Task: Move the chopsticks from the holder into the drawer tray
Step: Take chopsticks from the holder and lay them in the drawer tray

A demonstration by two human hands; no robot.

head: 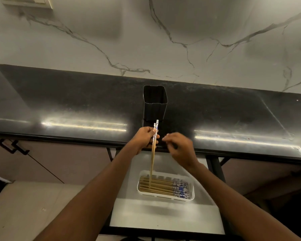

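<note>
bare left forearm (94, 188) from 7 o'clock, bare right forearm (233, 197) from 5 o'clock; left hand (144, 139) and right hand (181, 146) uncovered.

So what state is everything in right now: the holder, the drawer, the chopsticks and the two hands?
Holder: upright on the counter, no chopsticks showing inside.
Drawer: open.
Tray: in the drawer, holding chopsticks lying flat.
Held chopsticks: a pair, upright, tips down in the tray.
Left hand: grips the pair near its top.
Right hand: holds nothing, fingers loose, blurred.
</note>
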